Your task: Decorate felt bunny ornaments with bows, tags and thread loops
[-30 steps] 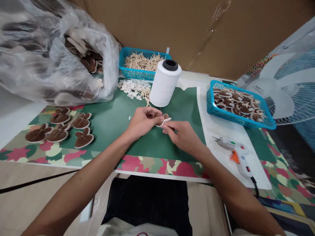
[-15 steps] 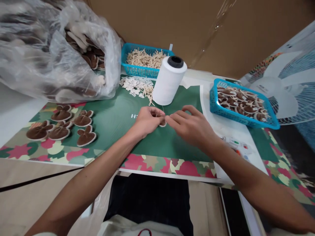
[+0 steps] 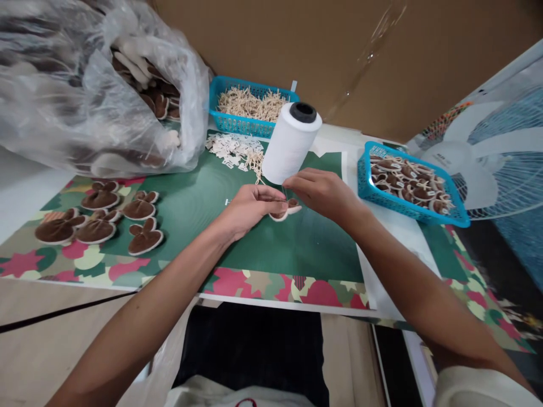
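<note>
Pinched between the fingers of my left hand is a brown bunny-shaped piece with a cream edge, held just above the green mat. My right hand is closed, its fingertips together above and to the right of the piece. A thin thread shows faintly near those fingertips; what they grip is too small to make out. Right behind my hands stands a white thread cone with a black top.
Several brown bunny pieces lie at left, near a plastic bag of more. A blue basket of cream cords stands behind white tags. Another blue basket holds finished-looking pieces beside a fan.
My right hand has moved up and away from my left hand. The bunny piece now shows more fully at my left fingertips. The view has shifted slightly.
</note>
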`<state>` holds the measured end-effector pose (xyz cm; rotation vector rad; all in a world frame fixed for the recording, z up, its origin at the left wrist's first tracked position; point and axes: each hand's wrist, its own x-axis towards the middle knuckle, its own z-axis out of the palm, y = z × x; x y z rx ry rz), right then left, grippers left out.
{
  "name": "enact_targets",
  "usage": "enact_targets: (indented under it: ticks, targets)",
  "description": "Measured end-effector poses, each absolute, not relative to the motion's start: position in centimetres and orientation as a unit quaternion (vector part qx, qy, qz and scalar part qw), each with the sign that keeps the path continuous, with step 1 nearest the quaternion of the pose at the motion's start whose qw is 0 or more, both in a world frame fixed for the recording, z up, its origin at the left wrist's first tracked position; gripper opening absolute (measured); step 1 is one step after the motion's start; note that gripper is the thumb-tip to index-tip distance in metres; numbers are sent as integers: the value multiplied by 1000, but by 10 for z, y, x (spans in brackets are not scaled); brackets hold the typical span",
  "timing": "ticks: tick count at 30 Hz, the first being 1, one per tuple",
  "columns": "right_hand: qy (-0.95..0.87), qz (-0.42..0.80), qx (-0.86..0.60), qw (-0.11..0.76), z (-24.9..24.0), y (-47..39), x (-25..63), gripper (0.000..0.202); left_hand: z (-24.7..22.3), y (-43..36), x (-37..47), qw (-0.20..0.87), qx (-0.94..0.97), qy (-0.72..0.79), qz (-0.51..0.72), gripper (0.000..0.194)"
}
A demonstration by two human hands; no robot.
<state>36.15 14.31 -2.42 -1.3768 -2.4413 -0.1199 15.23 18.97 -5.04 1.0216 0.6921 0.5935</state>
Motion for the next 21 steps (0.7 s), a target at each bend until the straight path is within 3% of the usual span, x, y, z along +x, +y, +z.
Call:
enact_targets:
  ticks: [7, 13, 16, 21]
  targets:
    - [-814, -3, -518, 263, -65, 106, 337, 17, -45, 188, 150, 757, 474, 313, 322, 31]
    - [-790, -21, -553, 263, -49, 57, 307, 22, -48, 185, 154, 735, 486, 334, 336, 30]
    - [-792, -31, -556, 250, -46, 62, 307, 22, -48, 185, 154, 745, 481, 313, 341, 35]
    - [-756, -70, -577, 301, -50, 99, 335, 20, -48, 185, 152, 746, 504, 297, 318, 33]
